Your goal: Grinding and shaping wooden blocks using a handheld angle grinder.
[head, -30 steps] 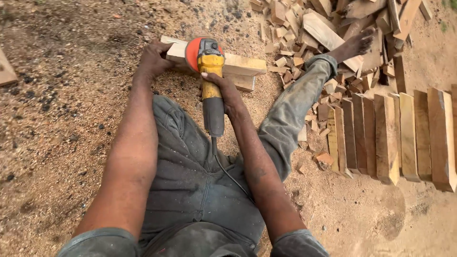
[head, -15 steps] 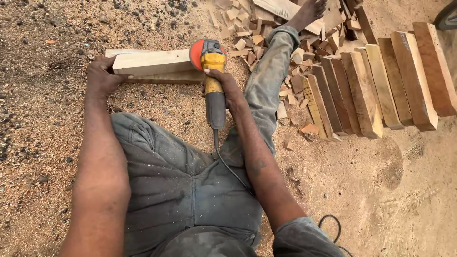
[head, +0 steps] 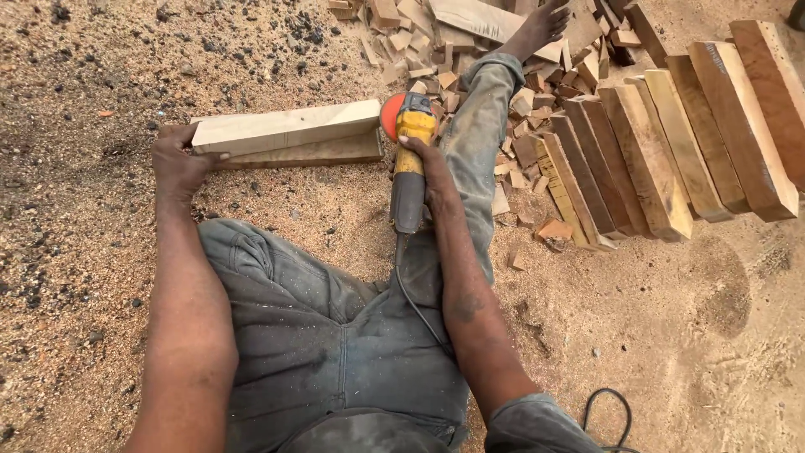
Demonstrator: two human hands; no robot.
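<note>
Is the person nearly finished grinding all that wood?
Hard to say. A row of cut wooden blocks leans together on the person's right, with offcut scraps piled beyond; those look dealt with. In hand: the left hand steadies a pale plank on the sawdust, and the right hand holds the yellow angle grinder at its end. Whether this plank is finished doesn't show.

Seated worker, seen from above: dusty grey-blue trousers point(head: 335, 335), creased at the knees and speckled with sawdust; short grey sleeves ending at the upper arms; forearms bare from sleeve to each grip; outstretched right foot point(head: 541, 25) bare beyond the frayed trouser cuff
</note>
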